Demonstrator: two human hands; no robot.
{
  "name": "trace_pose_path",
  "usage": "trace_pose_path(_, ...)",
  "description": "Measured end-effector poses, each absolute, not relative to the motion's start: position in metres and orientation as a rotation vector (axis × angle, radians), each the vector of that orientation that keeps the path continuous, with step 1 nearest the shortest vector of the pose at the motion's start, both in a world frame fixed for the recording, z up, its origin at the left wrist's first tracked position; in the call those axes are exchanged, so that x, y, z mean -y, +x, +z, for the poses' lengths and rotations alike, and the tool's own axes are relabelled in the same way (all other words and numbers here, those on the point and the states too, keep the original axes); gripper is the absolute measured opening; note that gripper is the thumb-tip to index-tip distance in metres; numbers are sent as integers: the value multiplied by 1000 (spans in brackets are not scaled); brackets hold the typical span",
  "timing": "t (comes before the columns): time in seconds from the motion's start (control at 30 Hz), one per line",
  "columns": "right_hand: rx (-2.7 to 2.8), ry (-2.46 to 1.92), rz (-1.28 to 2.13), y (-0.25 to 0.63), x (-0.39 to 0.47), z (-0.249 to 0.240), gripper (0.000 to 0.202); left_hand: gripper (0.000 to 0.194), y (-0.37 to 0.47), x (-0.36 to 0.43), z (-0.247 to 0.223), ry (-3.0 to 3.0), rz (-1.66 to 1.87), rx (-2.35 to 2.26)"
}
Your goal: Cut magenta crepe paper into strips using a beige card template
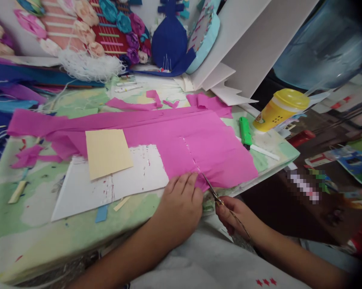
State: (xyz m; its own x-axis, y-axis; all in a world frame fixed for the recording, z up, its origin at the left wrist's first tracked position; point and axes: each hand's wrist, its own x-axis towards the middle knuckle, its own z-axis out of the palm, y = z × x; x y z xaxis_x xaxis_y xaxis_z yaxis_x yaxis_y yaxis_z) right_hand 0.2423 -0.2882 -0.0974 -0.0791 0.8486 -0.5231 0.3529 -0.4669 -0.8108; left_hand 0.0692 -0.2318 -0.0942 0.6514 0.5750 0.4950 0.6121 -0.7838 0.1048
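Note:
A large sheet of pink paper (211,144) lies across the table, with a whitish line of small slits running toward its near edge. My left hand (183,198) rests palm down on that near edge, its fingers side by side on the paper. Thin metal scissors (214,194) are held in my right hand (233,214), their blades at the paper's near edge beside the slit line. A white board (141,168) lies partly under the pink paper, and a pale yellow card (107,154) sits on top of both.
A green lighter (245,131) and a yellow cup (281,108) stand toward the right of the table (156,202). Pink scraps (135,105) lie behind the sheet. Flower-decorated crafts, tangled white string (90,66) and a dark blue lute shape (169,42) are at the back.

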Motion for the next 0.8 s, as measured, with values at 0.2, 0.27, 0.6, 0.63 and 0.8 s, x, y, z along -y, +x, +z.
trace_pose_path(0.2,1209,-1849,1625,240,287,-89,53,19,71,231,-95,-2788,-708,995)
trace_pose_path(0.27,1173,-1887,1618,239,287,-87,54,20,71,231,-95,-2786,-713,996)
trace_pose_path(0.6,1125,-1899,1659,237,293,-77,54,25,68,230,-95,-2864,-669,1026)
trace_pose_path(0.63,1131,-1897,1655,238,293,-77,53,24,68,230,-95,-2871,-660,1031)
trace_pose_path(0.8,1152,-1881,1646,241,294,-80,49,22,68,230,-94,-2868,-699,1043)
